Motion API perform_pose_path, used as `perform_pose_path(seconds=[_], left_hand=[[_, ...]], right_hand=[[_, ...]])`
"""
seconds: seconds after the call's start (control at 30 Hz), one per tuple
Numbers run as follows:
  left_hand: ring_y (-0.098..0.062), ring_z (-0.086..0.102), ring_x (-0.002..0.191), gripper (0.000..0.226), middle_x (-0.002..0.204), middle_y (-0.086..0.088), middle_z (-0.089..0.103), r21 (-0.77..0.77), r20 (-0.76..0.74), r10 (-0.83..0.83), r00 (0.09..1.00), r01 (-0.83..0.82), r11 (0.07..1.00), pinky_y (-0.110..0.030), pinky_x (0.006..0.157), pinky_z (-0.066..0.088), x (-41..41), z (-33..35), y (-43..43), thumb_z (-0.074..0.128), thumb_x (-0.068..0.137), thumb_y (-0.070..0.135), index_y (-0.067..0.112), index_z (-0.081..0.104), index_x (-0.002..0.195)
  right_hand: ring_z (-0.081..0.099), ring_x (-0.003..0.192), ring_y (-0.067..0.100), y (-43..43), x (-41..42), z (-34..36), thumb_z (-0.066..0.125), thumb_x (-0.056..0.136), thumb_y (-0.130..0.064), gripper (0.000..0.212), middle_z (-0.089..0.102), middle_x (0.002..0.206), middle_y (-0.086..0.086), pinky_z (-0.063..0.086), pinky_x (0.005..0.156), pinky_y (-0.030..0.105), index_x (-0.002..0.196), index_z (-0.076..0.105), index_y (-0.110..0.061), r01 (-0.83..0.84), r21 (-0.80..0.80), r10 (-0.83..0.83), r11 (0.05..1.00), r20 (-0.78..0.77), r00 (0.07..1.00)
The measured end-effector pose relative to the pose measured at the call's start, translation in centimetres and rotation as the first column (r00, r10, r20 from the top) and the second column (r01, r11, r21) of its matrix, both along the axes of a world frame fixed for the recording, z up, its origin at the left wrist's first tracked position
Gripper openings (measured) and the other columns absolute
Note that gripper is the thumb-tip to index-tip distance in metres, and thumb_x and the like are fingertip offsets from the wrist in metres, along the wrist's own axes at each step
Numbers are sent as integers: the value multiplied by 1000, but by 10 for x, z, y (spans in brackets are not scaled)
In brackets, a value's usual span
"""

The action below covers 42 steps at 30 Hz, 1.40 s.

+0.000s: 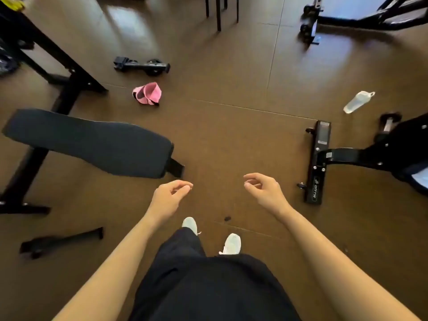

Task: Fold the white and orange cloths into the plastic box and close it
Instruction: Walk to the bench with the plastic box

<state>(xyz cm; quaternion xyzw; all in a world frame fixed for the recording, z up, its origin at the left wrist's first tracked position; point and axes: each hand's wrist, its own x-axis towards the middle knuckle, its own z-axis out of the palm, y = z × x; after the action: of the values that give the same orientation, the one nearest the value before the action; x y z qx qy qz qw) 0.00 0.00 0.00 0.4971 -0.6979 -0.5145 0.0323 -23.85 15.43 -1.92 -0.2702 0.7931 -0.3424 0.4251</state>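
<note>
While both hands hang empty: cloths and box not in sight

1. left hand (170, 193), lower centre: fingers loosely curled, holding nothing.
2. right hand (264, 187), beside it: likewise.
3. white cloth, orange cloth, plastic box: none visible anywhere in frame.
4. pink fabric piece (148, 92) on the floor (231, 135), upper left of centre.

Likely hazards: taking item 4 for the orange cloth; tripping on the black base bar (317, 163) at right, or the loose bar (62, 240) at lower left, while searching.

You wear loose black trousers (208, 286), wide in the leg, and white lace-up trainers (231, 244). Your arms (111, 262) are bare along all that shows, as are your left hand (170, 196) and right hand (264, 188).
</note>
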Motion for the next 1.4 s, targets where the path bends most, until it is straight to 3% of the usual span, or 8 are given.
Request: perform_pose_path(seconds=[0.2,0.4,0.53,0.8,0.97,1.13,1.27,1.4], left_hand=[[-6,66,101,17,104,14,73,63,71,-88,994,84,994,-22,88,51,-36,-18,-19,59,100,24,35,71,101],[-8,66,100,17,103,11,73,125,19,-142,990,138,983,-22,85,53,-102,-43,-81,60,100,25,26,74,108],[-2,65,97,18,103,13,73,147,26,-226,974,220,964,-31,90,57,-154,-56,-148,61,99,29,27,75,108],[-8,63,101,25,113,8,71,75,47,-454,890,450,890,-25,87,54,-261,-48,-296,57,101,33,23,72,118],[-9,65,101,21,109,8,72,83,35,-350,936,346,935,-28,87,54,-318,-49,-376,56,101,31,25,72,112],[-10,68,96,17,98,8,76,71,36,-222,974,219,973,-37,92,55,-379,-52,-461,61,97,26,24,77,103],[-15,69,97,18,97,6,76,94,33,-135,990,131,987,-40,93,55,-434,-41,-532,61,95,26,23,77,103],[-17,69,99,18,99,5,77,79,-5,-39,999,39,996,-39,94,54,-484,-30,-603,61,97,19,20,77,104]], right_hand=[[60,83,8,-42,-42,-9,61,96,-22,24,70,101,-1,46,74,23,118,70,-19,-45,62,46,997,-8,999],[65,97,14,-104,-91,-15,61,97,-25,26,70,105,-2,55,88,34,122,68,-19,-11,104,14,995,-32,999],[64,97,13,-160,-126,-8,60,98,-25,26,70,108,-1,50,78,22,122,68,-19,-13,161,19,987,-33,999],[61,87,3,-294,-205,6,61,96,-23,24,71,102,-4,46,78,19,119,69,-23,-62,175,75,983,-70,995],[61,87,0,-379,-258,-1,60,97,-22,25,71,101,-4,43,70,7,120,69,-23,-66,159,74,985,-44,996],[59,72,-9,-468,-322,-16,62,94,-21,24,70,93,-7,44,68,4,116,72,-23,-66,96,65,993,12,998],[59,75,-2,-547,-384,-20,63,94,-19,23,71,93,-6,43,73,13,114,72,-22,-105,74,103,992,33,994],[62,85,10,-630,-451,-14,62,95,-23,25,70,99,-4,49,82,26,119,70,-22,-257,94,260,962,-20,965]])
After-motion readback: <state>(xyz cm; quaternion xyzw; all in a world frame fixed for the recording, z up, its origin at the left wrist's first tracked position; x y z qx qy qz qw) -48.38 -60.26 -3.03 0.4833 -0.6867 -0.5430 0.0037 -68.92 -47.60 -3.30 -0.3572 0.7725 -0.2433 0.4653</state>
